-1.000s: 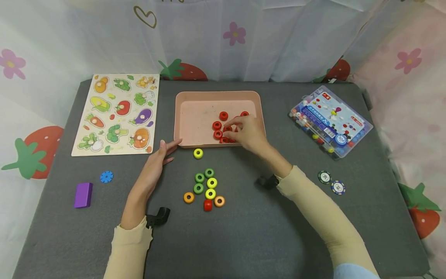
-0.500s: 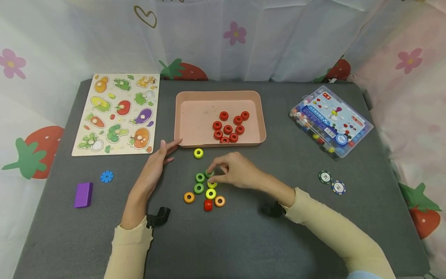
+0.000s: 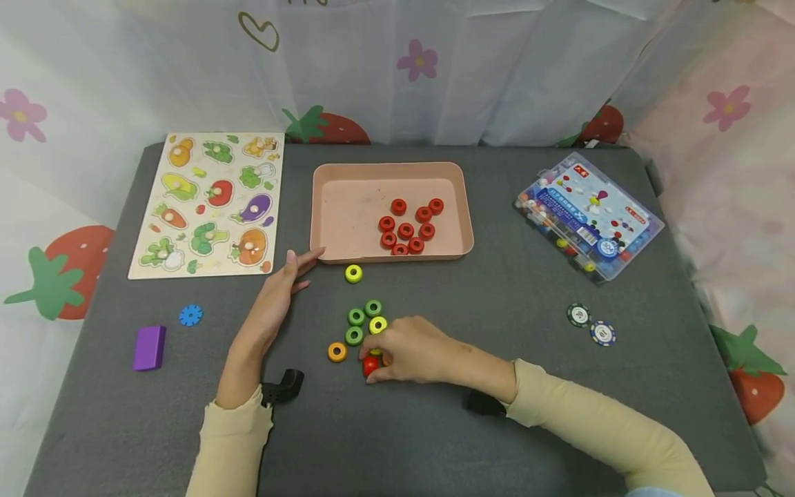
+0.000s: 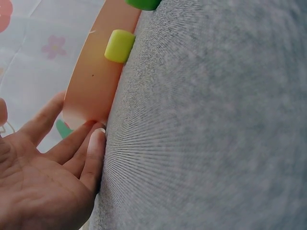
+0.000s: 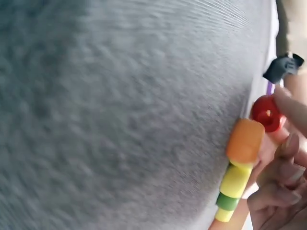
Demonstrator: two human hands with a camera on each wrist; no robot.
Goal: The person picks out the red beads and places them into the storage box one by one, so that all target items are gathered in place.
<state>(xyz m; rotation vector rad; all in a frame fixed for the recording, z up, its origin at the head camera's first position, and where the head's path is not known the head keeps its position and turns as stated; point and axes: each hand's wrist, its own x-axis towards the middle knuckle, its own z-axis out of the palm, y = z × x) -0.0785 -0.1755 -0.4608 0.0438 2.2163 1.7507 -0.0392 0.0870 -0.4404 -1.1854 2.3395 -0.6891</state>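
Observation:
My right hand (image 3: 413,348) pinches a red bead (image 3: 370,366) at the near end of a loose group of beads on the table. In the right wrist view that red bead (image 5: 267,114) sits between thumb and finger, beside an orange bead (image 5: 245,141). Green beads (image 3: 354,336), a yellow bead (image 3: 377,325) and another orange bead (image 3: 337,352) lie close by; the hand covers part of the group. With straight fingers, my left hand (image 3: 273,300) touches the near left corner of the pink tray (image 3: 348,200). Several red beads (image 3: 406,230) lie inside it.
One yellow bead (image 3: 353,274) lies just before the tray. A vegetable puzzle board (image 3: 208,203) is at the far left, with a purple block (image 3: 148,348) and a blue disc (image 3: 190,315) nearer. On the right are a clear bead box (image 3: 590,214) and two poker chips (image 3: 603,334).
My right hand has left the tray, passed over the green and yellow beads, and come nearer to pinch the red bead. The left hand stays at the tray corner.

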